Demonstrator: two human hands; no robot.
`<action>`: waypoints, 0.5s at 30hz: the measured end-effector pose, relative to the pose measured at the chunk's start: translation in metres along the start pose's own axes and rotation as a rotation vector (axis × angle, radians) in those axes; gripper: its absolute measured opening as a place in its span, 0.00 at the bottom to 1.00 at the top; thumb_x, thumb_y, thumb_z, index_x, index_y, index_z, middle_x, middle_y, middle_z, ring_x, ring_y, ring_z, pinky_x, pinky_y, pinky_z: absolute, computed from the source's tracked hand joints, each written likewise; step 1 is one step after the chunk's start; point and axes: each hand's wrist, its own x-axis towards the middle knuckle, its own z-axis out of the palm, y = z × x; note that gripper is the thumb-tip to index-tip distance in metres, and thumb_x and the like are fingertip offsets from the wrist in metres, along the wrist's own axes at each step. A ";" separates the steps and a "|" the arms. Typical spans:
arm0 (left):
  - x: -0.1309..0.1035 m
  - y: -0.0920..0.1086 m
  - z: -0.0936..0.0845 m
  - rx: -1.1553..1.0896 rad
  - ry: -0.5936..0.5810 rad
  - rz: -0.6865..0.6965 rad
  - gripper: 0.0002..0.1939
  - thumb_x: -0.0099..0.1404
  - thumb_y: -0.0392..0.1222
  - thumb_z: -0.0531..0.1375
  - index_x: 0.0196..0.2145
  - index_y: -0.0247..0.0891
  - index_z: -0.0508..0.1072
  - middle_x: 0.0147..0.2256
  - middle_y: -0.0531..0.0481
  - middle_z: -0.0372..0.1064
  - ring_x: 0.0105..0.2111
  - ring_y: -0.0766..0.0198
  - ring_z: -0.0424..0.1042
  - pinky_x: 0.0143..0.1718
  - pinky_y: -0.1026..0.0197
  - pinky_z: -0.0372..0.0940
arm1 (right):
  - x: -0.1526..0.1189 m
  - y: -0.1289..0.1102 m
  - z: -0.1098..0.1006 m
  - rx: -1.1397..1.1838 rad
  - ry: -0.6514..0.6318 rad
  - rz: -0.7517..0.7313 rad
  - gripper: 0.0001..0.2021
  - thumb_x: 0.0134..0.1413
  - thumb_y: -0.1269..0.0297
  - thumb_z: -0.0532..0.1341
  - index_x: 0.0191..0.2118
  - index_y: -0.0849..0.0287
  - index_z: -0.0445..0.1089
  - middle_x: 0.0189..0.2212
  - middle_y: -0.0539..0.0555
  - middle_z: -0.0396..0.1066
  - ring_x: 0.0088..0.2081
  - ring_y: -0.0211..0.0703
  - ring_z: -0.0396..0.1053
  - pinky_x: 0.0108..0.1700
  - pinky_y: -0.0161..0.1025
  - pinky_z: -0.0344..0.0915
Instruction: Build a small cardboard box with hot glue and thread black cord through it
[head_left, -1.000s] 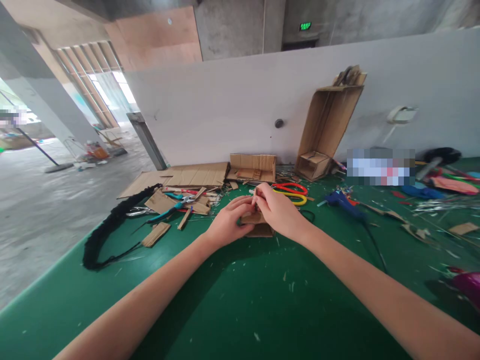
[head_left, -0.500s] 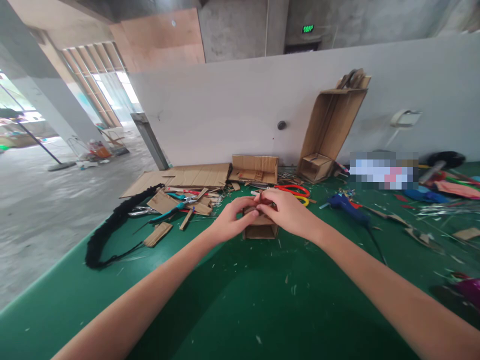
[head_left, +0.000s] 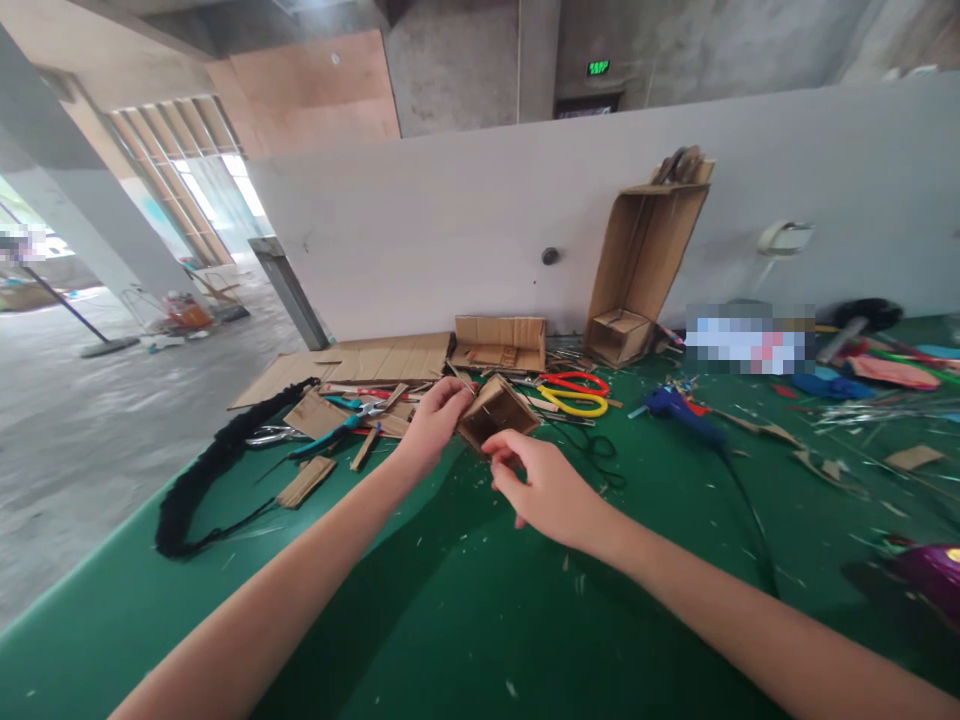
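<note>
A small open cardboard box (head_left: 501,410) is tilted, its hollow side facing me. Its left edge is pinched between the thumb and fingers of my left hand (head_left: 436,425), beside a thin strip at the top corner. Just below the box's lower edge is my right hand (head_left: 544,485), its fingers bent and apart. The index fingertip overlaps the box's rim; I cannot tell whether it touches. Behind the box lie scissors with red and yellow handles (head_left: 574,402). A dark cord (head_left: 600,450) loops on the green table to the right.
Cardboard scraps (head_left: 307,480), pliers with teal handles (head_left: 330,437) and a black fuzzy band (head_left: 199,480) lie left. On the right is a blue glue gun (head_left: 684,415) with its cable. A tall cardboard piece (head_left: 645,255) leans on the white partition (head_left: 420,230).
The box has been turned and tilted so its opening faces me. My right hand has moved off its top, down toward its lower edge; my left hand now grips its left side.
</note>
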 end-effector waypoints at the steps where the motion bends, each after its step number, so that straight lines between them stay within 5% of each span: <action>1: 0.000 0.000 0.001 -0.060 0.021 -0.043 0.09 0.53 0.43 0.62 0.25 0.38 0.66 0.24 0.56 0.64 0.24 0.68 0.63 0.24 0.68 0.57 | 0.002 0.000 0.004 -0.013 0.016 0.021 0.12 0.59 0.67 0.50 0.47 0.59 0.64 0.32 0.52 0.71 0.25 0.34 0.67 0.22 0.32 0.57; 9: -0.008 0.000 0.010 -0.265 0.026 -0.187 0.10 0.51 0.42 0.61 0.28 0.39 0.63 0.23 0.58 0.62 0.22 0.69 0.63 0.21 0.69 0.59 | 0.008 -0.009 -0.014 -0.895 0.239 -0.175 0.14 0.62 0.66 0.48 0.36 0.59 0.71 0.33 0.54 0.71 0.27 0.39 0.68 0.22 0.37 0.47; 15: -0.010 -0.007 0.011 -0.335 0.022 -0.182 0.08 0.51 0.39 0.60 0.27 0.39 0.62 0.21 0.58 0.60 0.20 0.70 0.61 0.19 0.69 0.57 | 0.004 -0.022 -0.015 -1.052 0.176 -0.160 0.14 0.62 0.66 0.47 0.37 0.60 0.70 0.40 0.57 0.69 0.27 0.38 0.68 0.20 0.37 0.45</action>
